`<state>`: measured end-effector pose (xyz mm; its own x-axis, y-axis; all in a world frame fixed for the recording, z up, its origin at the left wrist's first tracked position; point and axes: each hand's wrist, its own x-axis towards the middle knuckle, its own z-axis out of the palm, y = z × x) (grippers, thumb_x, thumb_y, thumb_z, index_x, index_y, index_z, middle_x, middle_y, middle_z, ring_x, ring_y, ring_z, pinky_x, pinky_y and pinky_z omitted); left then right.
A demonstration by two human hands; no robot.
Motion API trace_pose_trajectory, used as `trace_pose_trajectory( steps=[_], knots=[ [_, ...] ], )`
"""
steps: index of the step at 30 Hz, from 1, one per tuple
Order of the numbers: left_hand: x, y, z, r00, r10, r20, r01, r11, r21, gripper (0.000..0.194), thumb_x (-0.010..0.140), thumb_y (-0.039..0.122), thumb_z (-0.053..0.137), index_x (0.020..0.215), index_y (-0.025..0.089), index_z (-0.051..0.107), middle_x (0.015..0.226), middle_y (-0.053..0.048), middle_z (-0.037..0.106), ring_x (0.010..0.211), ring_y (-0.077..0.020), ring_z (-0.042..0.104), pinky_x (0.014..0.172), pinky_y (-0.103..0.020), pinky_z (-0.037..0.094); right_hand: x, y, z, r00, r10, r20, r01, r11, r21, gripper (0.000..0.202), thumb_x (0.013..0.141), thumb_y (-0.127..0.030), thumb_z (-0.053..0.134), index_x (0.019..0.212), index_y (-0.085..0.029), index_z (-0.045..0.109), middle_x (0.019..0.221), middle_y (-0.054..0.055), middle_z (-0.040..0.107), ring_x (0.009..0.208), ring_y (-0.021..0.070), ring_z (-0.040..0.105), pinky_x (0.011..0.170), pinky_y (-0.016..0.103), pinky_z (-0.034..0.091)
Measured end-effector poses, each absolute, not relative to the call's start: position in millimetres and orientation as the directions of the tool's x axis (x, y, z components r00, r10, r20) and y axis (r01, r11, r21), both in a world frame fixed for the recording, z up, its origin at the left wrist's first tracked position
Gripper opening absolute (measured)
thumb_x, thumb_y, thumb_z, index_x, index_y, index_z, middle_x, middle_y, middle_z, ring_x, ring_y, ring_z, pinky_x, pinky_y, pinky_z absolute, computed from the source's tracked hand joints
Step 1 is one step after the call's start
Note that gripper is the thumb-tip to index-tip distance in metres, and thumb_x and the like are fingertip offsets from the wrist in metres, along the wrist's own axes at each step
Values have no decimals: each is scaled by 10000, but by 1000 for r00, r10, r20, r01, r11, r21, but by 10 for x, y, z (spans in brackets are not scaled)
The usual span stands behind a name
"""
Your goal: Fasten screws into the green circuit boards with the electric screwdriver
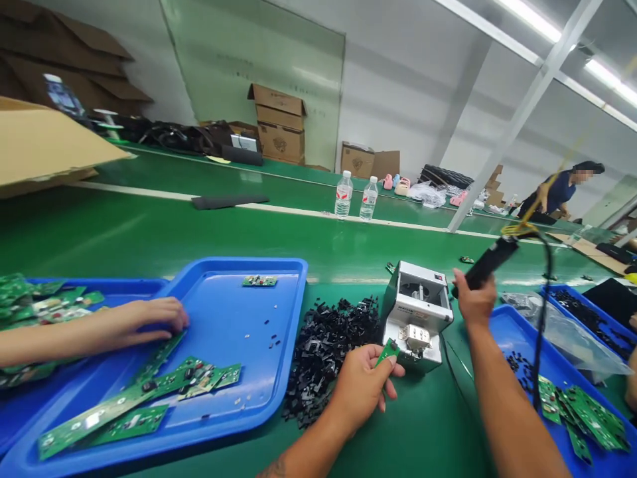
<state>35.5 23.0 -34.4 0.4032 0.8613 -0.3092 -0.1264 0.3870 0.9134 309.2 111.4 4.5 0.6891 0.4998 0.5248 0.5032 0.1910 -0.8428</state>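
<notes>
My left hand [365,375] pinches a small green circuit board [387,352] with a dark part on its upper end, just in front of a small white machine [419,302] that looks like a screw feeder. My right hand [476,299] is wrapped round a black electric screwdriver [492,262], tilted, right of the machine. A yellow cord and a black cable run from the screwdriver's upper end; its tip is hidden. A heap of small black pieces [328,358] lies left of the machine, close to my left hand.
A co-worker's hand [154,315] touches boards at a blue tray [304,292] on the left. Another blue tray [507,318] with circuit boards [592,411] stands right. Two water bottles [343,196] stand behind. A sloping post [502,143] rises at the back right, near a person [560,189].
</notes>
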Motion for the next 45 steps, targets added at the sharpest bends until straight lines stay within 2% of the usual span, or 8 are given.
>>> trace_pose_trajectory(
  steps=[4,6,10,13,17,22,35,45],
  knots=[
    [384,231,-324,391,866,-311,-135,388,912,298,808,430,703,818,157,584,807,-70,761,400,-61,520,326,-165,363,2886,535,357,655,439,615,480,386,-788,514,874,-498,622,1295,-233,494,654,-94,524,516,130,535,606,316,508],
    [376,232,-314,385,868,-313,-130,386,913,300,814,435,698,818,160,578,798,-65,757,388,-59,510,318,-163,353,2711,323,519,553,573,605,284,553,-783,466,872,-368,632,1307,-268,501,689,-91,558,518,116,553,591,302,512],
    [346,239,-316,400,863,-309,-137,390,911,333,799,462,707,832,163,566,839,-73,760,375,-68,528,291,-170,340,2326,143,780,289,754,590,223,546,-807,459,824,-222,741,1241,-269,554,954,-1,736,619,150,695,630,343,576],
    [347,245,-327,408,863,-298,-149,385,911,341,795,468,709,829,168,550,860,-75,762,356,-60,510,279,-170,330,2067,165,877,209,768,606,203,572,-795,495,829,-165,739,1266,-288,540,849,-46,712,556,133,667,581,322,577],
    [379,236,-327,407,866,-291,-165,383,909,345,811,483,685,833,178,523,858,-69,761,344,-59,505,269,-169,317,1797,232,795,308,674,671,83,684,-725,551,876,-151,653,1367,-322,469,692,-114,577,441,86,546,482,258,515],
    [405,212,-313,417,858,-300,-172,398,901,331,824,473,666,848,180,516,839,-64,760,336,-58,496,266,-167,310,1694,221,484,339,537,773,309,712,-630,587,877,-144,657,1409,-265,442,678,-101,591,474,97,566,531,274,531],
    [410,224,-323,432,855,-287,-180,394,901,242,852,394,626,838,172,529,757,-42,741,319,-59,478,259,-163,306,1633,131,407,386,719,578,226,533,-815,565,882,-180,689,1379,-289,444,728,-99,583,471,74,546,501,241,495],
    [412,224,-309,424,856,-296,-194,405,893,241,848,382,648,839,172,531,862,-83,769,339,-60,506,268,-169,322,1432,166,501,462,482,745,227,748,-624,665,908,-162,653,1488,-331,376,717,-100,539,484,87,536,534,283,538]
  ],
)
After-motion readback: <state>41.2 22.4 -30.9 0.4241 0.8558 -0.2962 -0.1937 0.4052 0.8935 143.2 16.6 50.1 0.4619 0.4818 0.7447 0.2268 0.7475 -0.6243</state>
